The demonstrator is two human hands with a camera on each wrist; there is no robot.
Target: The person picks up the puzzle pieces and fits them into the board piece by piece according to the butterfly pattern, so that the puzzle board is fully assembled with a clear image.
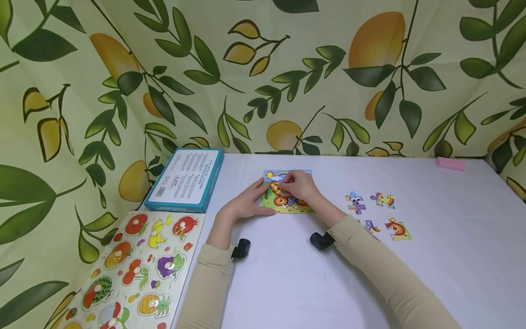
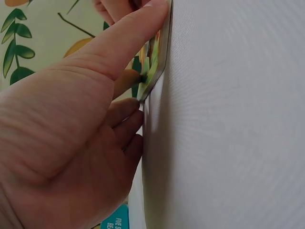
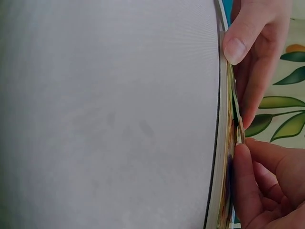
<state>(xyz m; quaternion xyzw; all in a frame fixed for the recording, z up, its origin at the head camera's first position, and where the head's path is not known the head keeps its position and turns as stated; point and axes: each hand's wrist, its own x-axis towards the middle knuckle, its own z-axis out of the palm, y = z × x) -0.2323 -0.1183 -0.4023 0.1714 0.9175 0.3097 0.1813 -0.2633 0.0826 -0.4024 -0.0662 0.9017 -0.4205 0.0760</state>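
A colourful jigsaw puzzle (image 1: 269,206) in a flat tray lies on the white table in the head view. My left hand (image 1: 246,201) rests at its left side, fingers extended along that edge and thumb at the front corner. My right hand (image 1: 302,185) is over the upper middle of the picture. Between its thumb and forefinger it pinches a puzzle piece (image 3: 241,132), which stands tilted against the picture in the right wrist view. The left fingertips are close to this piece. Part of the picture is hidden under the right hand.
Several loose puzzle pieces (image 1: 355,203) lie to the right, some partly behind the right sleeve. A blue-edged box (image 1: 185,178) and a fruit knob-puzzle board (image 1: 135,269) occupy the left side. A pink block (image 1: 450,163) sits far right, by the patterned curtain (image 1: 312,96).
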